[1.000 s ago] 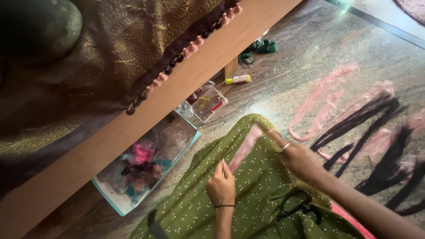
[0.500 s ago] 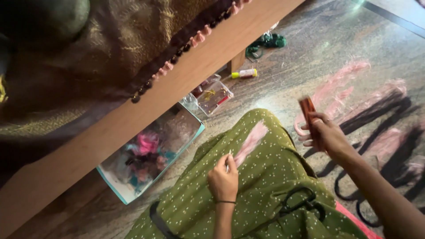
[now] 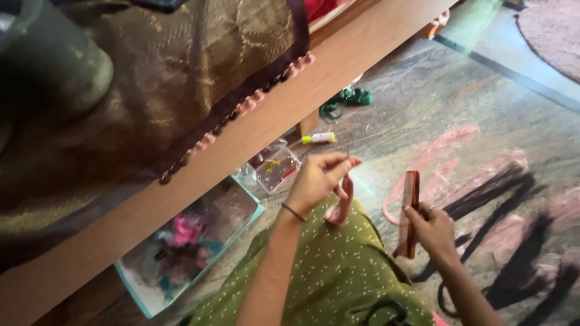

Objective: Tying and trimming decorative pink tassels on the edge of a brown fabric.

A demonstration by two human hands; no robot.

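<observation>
A thin needle [image 3: 348,151] is pinched with a pink fabric strip [image 3: 343,202] by the left hand [image 3: 317,181], a brown comb [image 3: 411,212] gripped by the right hand [image 3: 436,232]; fingers may be pricked above the green-clad knee [image 3: 338,271].

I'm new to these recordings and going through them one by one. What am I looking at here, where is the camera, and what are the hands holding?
There is no machine here: a person works with bare hands, filmed by one camera worn on their head and looking down at their lap and the floor. The left hand pinches a thin needle and a pink strand that hangs onto the green dotted cloth over the lap. The right hand holds a reddish-brown comb upright. On the stone floor lie pink and black strands, a small yellow-capped tube, green thread and clear boxes beside a wooden bed frame.
</observation>
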